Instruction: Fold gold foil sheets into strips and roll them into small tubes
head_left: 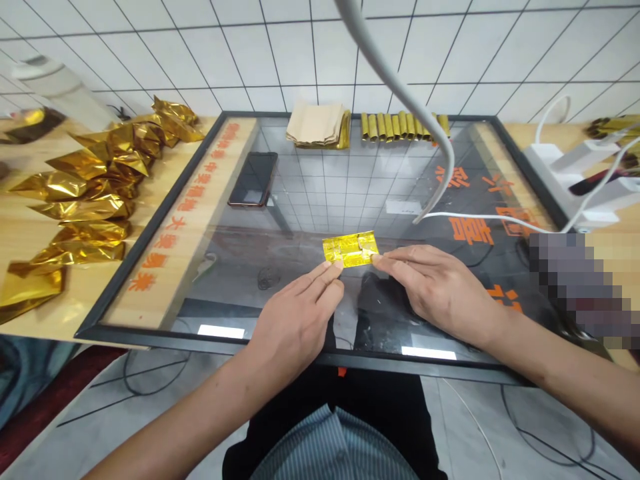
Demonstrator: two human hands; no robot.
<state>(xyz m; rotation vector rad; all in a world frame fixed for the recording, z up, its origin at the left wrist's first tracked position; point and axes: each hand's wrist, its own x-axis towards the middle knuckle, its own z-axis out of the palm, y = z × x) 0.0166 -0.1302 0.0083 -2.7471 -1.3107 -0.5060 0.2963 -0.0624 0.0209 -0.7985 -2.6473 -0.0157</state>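
Observation:
A small folded gold foil paper [350,249] lies flat on the glass tabletop [300,200] in front of me. My left hand [300,313] rests on the glass, its fingers close together, with the fingertips pressing the paper's lower left corner. My right hand [435,290] pinches the paper's lower right corner between thumb and forefinger. Both hands hold the paper against the glass.
A heap of folded gold foil shapes [95,193] covers the wooden table at left. A dark phone [253,179], a stack of brown paper [317,125] and a row of gold rolls [403,125] lie at the back. A white cable [430,133] hangs over the glass; a power strip [575,180] sits right.

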